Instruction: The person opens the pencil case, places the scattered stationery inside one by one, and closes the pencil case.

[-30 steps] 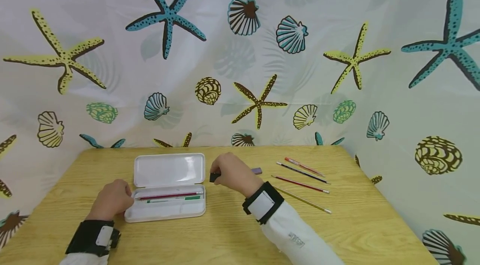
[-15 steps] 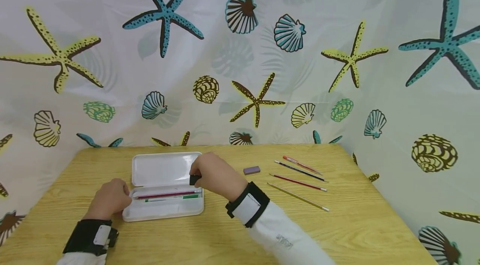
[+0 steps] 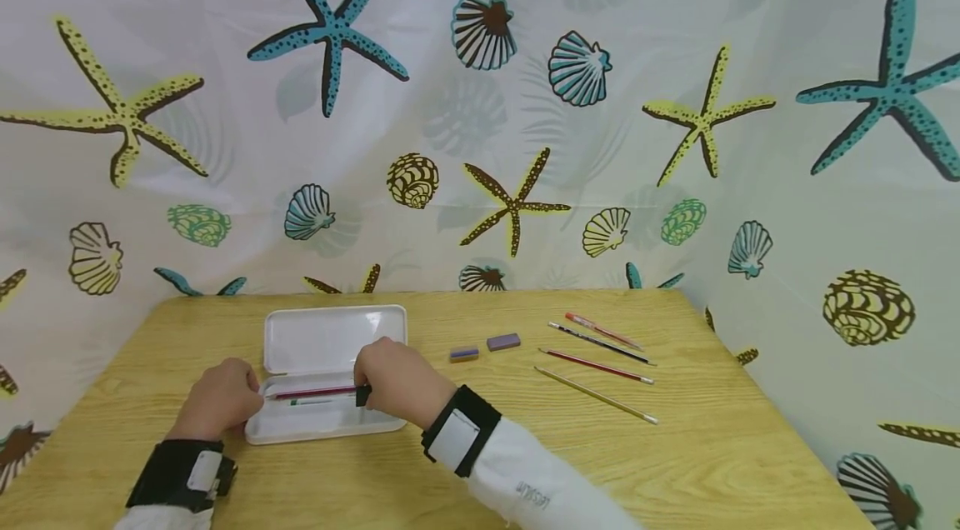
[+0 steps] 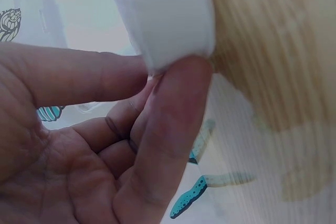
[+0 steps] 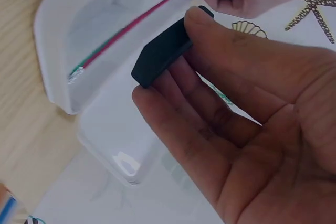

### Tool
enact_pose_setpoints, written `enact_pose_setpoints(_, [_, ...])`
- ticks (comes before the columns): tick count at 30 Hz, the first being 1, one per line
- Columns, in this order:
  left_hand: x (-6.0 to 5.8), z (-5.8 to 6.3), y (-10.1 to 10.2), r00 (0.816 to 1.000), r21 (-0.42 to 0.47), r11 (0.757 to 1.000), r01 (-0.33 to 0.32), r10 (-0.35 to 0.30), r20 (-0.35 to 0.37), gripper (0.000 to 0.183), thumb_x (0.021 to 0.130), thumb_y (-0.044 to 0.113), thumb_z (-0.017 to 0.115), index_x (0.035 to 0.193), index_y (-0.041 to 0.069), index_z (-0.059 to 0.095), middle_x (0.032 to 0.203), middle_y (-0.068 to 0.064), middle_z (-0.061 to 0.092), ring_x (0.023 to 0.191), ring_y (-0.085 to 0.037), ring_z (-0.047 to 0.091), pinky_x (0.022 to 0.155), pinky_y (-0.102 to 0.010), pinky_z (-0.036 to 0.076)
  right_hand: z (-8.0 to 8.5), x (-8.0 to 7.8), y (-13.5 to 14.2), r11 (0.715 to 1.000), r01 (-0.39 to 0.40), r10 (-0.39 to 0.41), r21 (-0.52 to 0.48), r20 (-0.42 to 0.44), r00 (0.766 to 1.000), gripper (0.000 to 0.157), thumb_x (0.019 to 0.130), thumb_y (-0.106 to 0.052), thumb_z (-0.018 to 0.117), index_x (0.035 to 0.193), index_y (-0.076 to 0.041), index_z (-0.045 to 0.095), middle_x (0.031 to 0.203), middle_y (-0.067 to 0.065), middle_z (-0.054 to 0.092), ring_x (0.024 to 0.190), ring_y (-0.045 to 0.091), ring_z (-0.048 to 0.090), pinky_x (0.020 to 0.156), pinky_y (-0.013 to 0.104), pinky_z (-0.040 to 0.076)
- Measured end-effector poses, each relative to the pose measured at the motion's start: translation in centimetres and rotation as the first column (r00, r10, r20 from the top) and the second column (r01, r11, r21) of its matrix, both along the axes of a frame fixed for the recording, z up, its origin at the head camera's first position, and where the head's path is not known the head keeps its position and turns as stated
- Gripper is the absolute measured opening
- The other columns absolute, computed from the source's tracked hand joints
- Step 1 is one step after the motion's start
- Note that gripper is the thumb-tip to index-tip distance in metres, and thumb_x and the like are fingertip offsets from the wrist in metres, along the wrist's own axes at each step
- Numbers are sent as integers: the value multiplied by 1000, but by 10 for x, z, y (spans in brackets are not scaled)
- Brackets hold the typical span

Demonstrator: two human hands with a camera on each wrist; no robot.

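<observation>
A white pencil case (image 3: pixel 322 425) lies open on the table, its lid (image 3: pixel 322 342) folded back away from me. My left hand (image 3: pixel 219 401) pinches the case's left end between thumb and finger, as the left wrist view shows at the white wall (image 4: pixel 176 24). My right hand (image 3: pixel 405 387) is over the right part of the case. Between its thumb and fingertips it holds a small black block with slanted ends, which looks like an eraser (image 5: pixel 164 53). Inside the case lie a red pencil (image 3: pixel 311 392) and a thin green-and-white stick (image 3: pixel 303 402), both partly hidden by the right hand.
Right of the case lie a two-coloured eraser (image 3: pixel 464 355) and a purple eraser (image 3: pixel 503 342). Farther right are an orange-red pen (image 3: pixel 603 332), a dark pencil (image 3: pixel 602 344), a red pencil (image 3: pixel 596 365) and a gold pencil (image 3: pixel 596 394). A patterned cloth (image 3: pixel 420 255) hangs behind the table.
My right hand has moved left and toward me with the black eraser, from beside the case to over its tray. This uncovers the two erasers on the table. The left hand keeps its place.
</observation>
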State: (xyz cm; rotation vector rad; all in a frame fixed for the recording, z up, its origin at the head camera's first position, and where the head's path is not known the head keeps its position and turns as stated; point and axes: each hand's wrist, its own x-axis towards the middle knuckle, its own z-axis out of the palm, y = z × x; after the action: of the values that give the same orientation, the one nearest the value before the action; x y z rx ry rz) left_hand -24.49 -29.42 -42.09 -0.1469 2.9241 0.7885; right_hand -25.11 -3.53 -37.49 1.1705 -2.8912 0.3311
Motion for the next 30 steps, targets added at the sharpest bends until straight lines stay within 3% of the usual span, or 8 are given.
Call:
enact_pose_setpoints(13, [1, -3, -2, 999, 13, 1000, 13, -13, -44, 5, 79, 1, 60, 80, -3, 57, 71, -9, 54, 62, -23, 54, 56, -33, 42, -23, -6, -4, 1000, 10, -10, 27, -12, 1000, 16, 74, -6, 90, 82, -10, 76, 74, -7, 65, 67, 3, 53, 60, 16, 45])
enact_pose_setpoints(30, [1, 0, 0, 1000, 18, 1000, -4, 4, -20, 9, 80, 1, 61, 84, -6, 58, 75, -12, 56, 64, -24, 56, 57, -33, 44, -26, -4, 0, 1000, 19, -19, 24, 15, 1000, 23, 72, -13, 94, 89, -10, 79, 81, -6, 70, 72, 3, 57, 66, 16, 48])
